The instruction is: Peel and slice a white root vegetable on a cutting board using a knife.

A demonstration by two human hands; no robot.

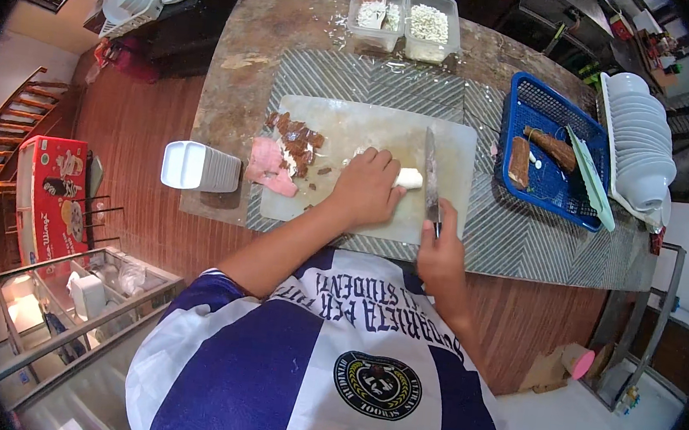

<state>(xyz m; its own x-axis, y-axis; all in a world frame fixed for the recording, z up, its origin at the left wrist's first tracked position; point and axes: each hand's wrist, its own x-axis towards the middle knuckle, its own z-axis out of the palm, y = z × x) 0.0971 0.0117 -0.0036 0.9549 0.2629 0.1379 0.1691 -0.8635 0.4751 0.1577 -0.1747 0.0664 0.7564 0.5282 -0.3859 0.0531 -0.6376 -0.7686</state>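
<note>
A peeled white cassava piece (409,178) lies on the white cutting board (303,211). My left hand (368,186) is closed over it from above and hides its left part. My right hand (443,245) is wrapped round the black handle of a kitchen knife (428,169). The blade points away from me, just right of the cassava's cut end; whether they touch, I cannot tell. Brown peel scraps (298,140) and pink peel pieces (271,166) lie on the board's left side.
Two clear tubs at the back hold white diced bits (429,24). On the right, a blue basket (545,203) contains unpeeled cassava pieces (520,161) and a pale green board, beside a rack of white dishes (642,136). Stacked white containers (200,166) stand at the left edge.
</note>
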